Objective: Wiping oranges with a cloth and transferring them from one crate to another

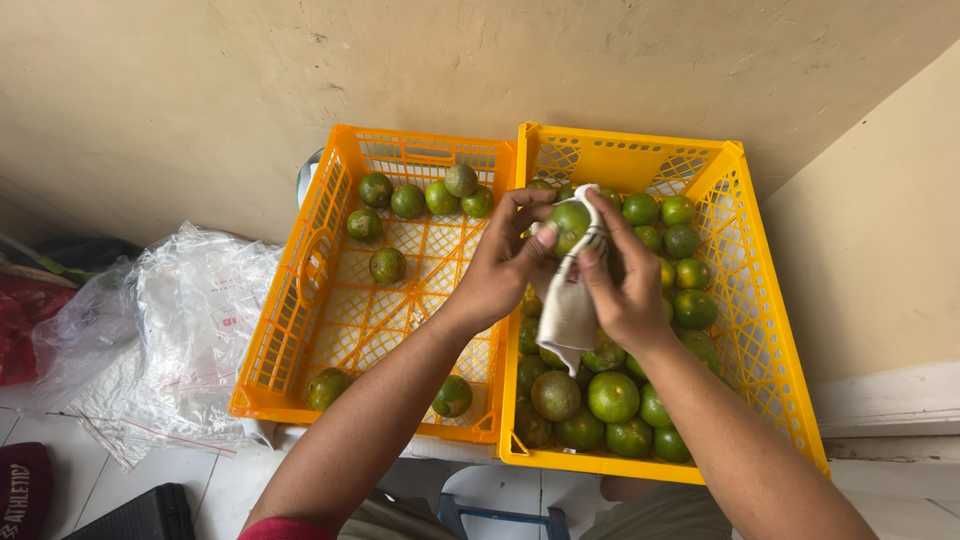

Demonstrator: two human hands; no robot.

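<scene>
Firmly cupped in left hand (pixel 500 265), green orange (pixel 570 222): round, firm, light; right hand (pixel 620 285) clamping soft cloth (pixel 568 305) against it.

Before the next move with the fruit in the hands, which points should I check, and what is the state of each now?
1. Left hand grips the green fruit: ok.
2. Right hand presses the cloth on the fruit: ok.
3. Fruit is above the right crate, not outside it: ok.
4. Left crate has free floor between its few fruits: ok.
5. Fruit wiped on all sides: cannot tell, the cloth hides part.
</scene>
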